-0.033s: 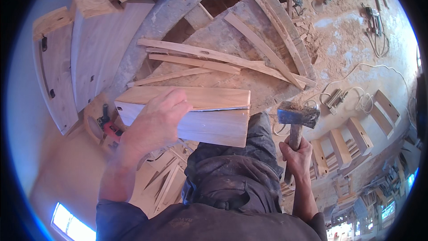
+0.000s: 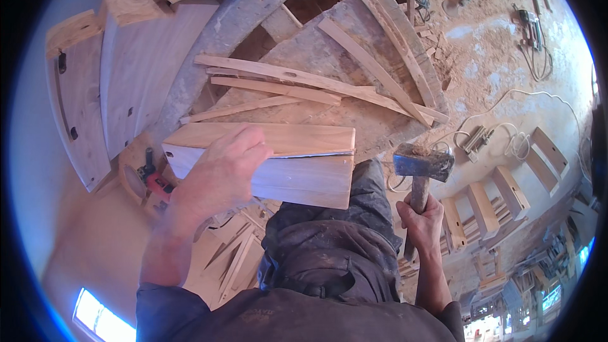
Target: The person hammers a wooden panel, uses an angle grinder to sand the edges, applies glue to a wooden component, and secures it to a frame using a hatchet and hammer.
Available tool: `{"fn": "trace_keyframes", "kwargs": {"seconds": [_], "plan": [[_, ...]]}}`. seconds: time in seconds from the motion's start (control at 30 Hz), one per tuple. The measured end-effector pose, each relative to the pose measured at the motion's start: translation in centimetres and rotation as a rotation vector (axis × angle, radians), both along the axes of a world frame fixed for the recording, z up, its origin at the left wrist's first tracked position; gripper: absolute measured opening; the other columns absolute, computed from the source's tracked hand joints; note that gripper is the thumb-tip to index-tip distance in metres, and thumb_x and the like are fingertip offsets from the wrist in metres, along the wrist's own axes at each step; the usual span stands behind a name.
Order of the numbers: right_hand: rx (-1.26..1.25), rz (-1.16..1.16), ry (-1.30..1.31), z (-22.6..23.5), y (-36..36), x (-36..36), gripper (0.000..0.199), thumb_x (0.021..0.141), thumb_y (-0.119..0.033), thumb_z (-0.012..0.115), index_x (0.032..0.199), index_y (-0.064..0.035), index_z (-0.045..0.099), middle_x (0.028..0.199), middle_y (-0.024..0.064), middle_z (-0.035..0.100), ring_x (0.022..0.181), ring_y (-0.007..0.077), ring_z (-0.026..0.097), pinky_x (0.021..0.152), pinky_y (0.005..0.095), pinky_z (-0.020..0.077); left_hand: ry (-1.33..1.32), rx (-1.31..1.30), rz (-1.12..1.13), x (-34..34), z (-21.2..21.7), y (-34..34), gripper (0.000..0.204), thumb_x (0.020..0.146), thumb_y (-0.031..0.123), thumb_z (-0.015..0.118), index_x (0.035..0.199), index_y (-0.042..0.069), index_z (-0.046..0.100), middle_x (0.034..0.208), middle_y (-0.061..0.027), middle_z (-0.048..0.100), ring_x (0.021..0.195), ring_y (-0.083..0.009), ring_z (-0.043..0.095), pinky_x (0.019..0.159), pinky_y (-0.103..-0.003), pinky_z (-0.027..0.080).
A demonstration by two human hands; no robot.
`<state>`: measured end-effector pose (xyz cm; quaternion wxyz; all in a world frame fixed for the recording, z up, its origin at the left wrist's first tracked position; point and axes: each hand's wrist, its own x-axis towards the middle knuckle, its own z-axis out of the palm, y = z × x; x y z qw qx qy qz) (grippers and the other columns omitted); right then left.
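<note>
My left hand (image 2: 215, 174) lies on top of a pale wooden piece (image 2: 304, 180) made of two boards joined along a long edge, fingers curled over its upper face. The piece rests just above my knee in dark dusty trousers (image 2: 373, 193). My right hand (image 2: 423, 215) grips the wooden handle of a hammer. Its heavy steel head (image 2: 423, 163) is raised just to the right of the board's end, apart from it.
Long thin wood strips (image 2: 285, 82) lie across a worn bench (image 2: 354, 44) beyond the piece. Curved wooden panels (image 2: 133, 57) stand at left, with a red tool (image 2: 157, 180) below. Sawdust floor at right holds a white cable (image 2: 506, 130), power tools (image 2: 529, 22) and small wooden frames (image 2: 506, 190).
</note>
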<state>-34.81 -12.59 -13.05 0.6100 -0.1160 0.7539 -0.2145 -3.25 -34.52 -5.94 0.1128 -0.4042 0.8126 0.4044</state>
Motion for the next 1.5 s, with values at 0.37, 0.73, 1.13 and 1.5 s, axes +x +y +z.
{"fn": "trace_keyframes", "kwargs": {"seconds": [0.37,0.73,1.13,1.5], "plan": [[-0.012,0.115,0.043,0.3,-1.0,-0.2,0.016,0.084,-0.007,0.078,0.084,0.0003,0.064,0.067,-0.0026,0.057,0.065,0.0054,0.05,0.058,0.0283,0.0441,0.01,-0.004,-0.119,0.2,-0.6,-0.7,0.028,0.068,-0.01,0.067,0.095,-0.003,0.063,0.095,-0.0144,0.057,0.092,-0.0356,0.059,0.078,-0.044,0.051],[-0.237,0.696,0.156,3.2,-9.5,-0.1,0.037,0.085,-0.011,0.074,0.115,0.0042,0.058,0.074,0.0252,0.065,0.072,0.0448,0.067,0.065,0.0486,0.0511,-0.05,-0.065,-0.165,-0.4,0.1,-0.1,0.029,0.063,-0.008,0.067,0.091,-0.002,0.06,0.096,-0.0146,0.055,0.098,-0.0352,0.058,0.081,-0.044,0.052],[-0.201,0.754,0.192,5.1,-9.8,1.2,0.031,0.086,-0.012,0.072,0.108,0.0022,0.056,0.074,0.0271,0.064,0.076,0.0502,0.066,0.066,0.0523,0.0501,-0.022,-0.11,-0.24,-0.8,0.1,-0.1,0.011,0.076,0.001,0.064,0.085,-0.003,0.06,0.095,-0.0152,0.056,0.101,-0.0317,0.06,0.084,-0.043,0.055],[-0.074,0.169,0.057,5.6,-8.0,3.3,0.025,0.087,-0.012,0.075,0.102,0.0013,0.059,0.073,0.0105,0.067,0.062,0.0195,0.065,0.063,0.0351,0.0537,0.071,-0.108,-0.201,0.0,-0.9,0.6,0.023,0.071,-0.006,0.065,0.094,-0.002,0.065,0.102,-0.0151,0.06,0.102,-0.0354,0.059,0.088,-0.045,0.051]]}}
